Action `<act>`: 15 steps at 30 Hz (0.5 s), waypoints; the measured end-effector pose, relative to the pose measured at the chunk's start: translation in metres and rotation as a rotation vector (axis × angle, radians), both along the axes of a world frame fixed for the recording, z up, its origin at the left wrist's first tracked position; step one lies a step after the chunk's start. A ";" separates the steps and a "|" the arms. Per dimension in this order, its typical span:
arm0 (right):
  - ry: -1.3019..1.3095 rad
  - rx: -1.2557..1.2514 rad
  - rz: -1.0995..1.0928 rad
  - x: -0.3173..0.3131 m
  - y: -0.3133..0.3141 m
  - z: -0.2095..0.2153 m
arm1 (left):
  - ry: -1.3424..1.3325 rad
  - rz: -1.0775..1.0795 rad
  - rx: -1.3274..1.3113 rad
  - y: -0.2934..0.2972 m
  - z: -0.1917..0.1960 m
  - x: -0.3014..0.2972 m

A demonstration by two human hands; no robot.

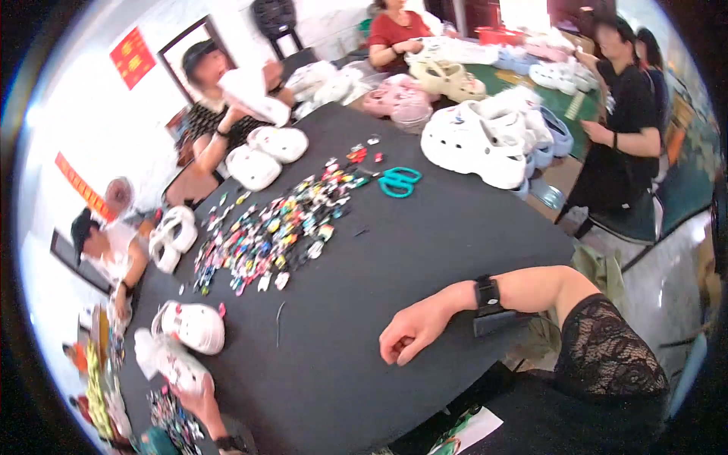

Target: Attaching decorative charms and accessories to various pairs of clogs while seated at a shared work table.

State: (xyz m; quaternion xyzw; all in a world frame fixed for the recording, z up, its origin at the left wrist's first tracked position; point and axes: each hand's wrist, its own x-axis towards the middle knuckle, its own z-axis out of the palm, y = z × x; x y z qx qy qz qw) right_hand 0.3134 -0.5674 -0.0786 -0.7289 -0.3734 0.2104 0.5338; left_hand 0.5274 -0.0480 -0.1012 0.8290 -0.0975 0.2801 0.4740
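Right hand (409, 334): rests on the black cloth-covered table (425, 235) with fingers curled loosely inward, holding nothing; a black wrist strap (487, 294) sits above it, and the forearm comes in from the right rather than the lower edge.
Left hand (199, 396): at the lower left edge, fingers touching a white foam clog (171, 362); whether it grips the clog or only steadies it cannot be told.
Second clog: 1 more white foam clog with small charms (191, 324) lies just beside the first, near the table's left edge.
Charms: a long heap of small multicoloured shoe charms (273, 224) is spread flat across the middle, likely so each piece can be seen and picked.
Scissors: teal-handled scissors (399, 181) lie beyond the heap, well apart from both hands.
Stock: a pile of white clogs (485, 140) crowds the far right corner.
Open room: bare cloth between the right hand and the charms.
Others: people sit around the far and left edges.
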 end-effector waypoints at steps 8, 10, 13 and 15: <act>0.048 0.001 0.013 -0.012 -0.004 -0.001 | -0.095 0.180 0.383 0.007 0.005 -0.009; 0.029 0.008 0.030 -0.011 -0.002 -0.001 | -0.076 0.182 0.358 0.001 0.013 -0.026; 0.010 -0.008 0.024 -0.011 -0.004 -0.003 | 0.044 0.171 0.289 -0.026 0.033 -0.061; -0.013 -0.014 0.045 -0.013 -0.001 -0.002 | 0.041 0.224 0.379 -0.027 0.044 -0.090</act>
